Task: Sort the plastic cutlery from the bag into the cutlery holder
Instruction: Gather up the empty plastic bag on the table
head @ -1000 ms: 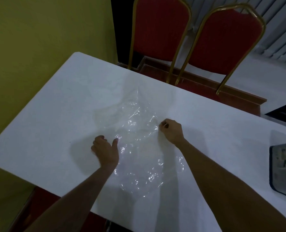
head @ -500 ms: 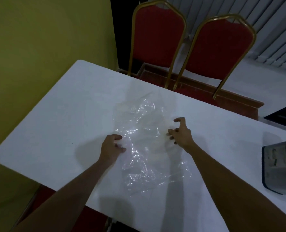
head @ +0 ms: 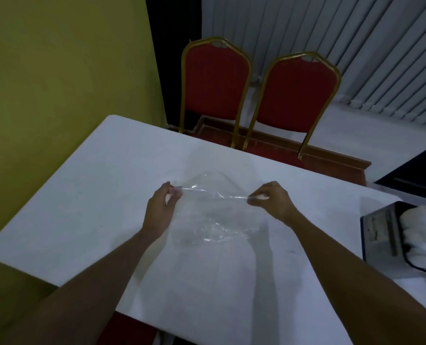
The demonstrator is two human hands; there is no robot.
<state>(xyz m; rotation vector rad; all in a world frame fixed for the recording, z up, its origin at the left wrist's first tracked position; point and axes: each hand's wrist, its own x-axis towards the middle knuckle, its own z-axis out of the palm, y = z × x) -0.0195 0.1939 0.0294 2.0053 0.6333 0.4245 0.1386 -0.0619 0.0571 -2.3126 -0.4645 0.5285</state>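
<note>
Near, on the desk [head: 82, 220]: clear bag [head: 214, 230], flat, seemingly empty. Pinched at its far edge by left hand [head: 157, 212] and right hand [head: 274, 200], stretched taut between. At right, holder [head: 378, 232] with blurred white cutlery [head: 421, 240] inside. Beyond, two chairs [head: 214, 80]. Sorting judged done; only the bag left to clear.

No txt, brand, nr or sign is legible anywhere. The only candidate is the grey side panel of the cutlery holder [head: 381, 235], at the right of the table [head: 102, 195]. It has a few dark marks, maybe a label or print, but they're too dim and blurred to read.
</note>
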